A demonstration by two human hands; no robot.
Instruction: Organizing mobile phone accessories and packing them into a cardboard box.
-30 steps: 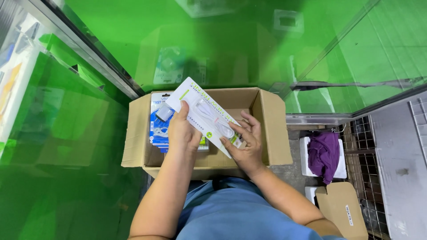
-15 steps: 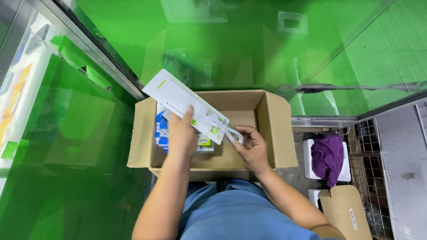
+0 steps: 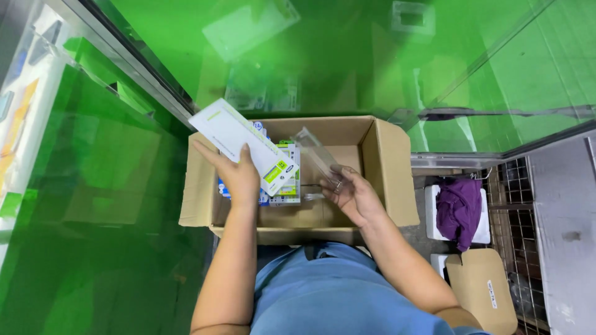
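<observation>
An open cardboard box sits in front of me at waist height. My left hand holds a flat white package with a green end, tilted over the box's left side. My right hand is over the middle of the box and holds a clear plastic inner tray that has come out of the package. Several more small packages with blue and green print lie inside the box at its left.
Green glass panels surround the box on the left and above. At the right stand a white container with a purple cloth, a small brown cardboard piece and a wire rack.
The two hands have drawn apart: the left carried the white package up and left, and the right now holds a clear tray pulled out of it.
</observation>
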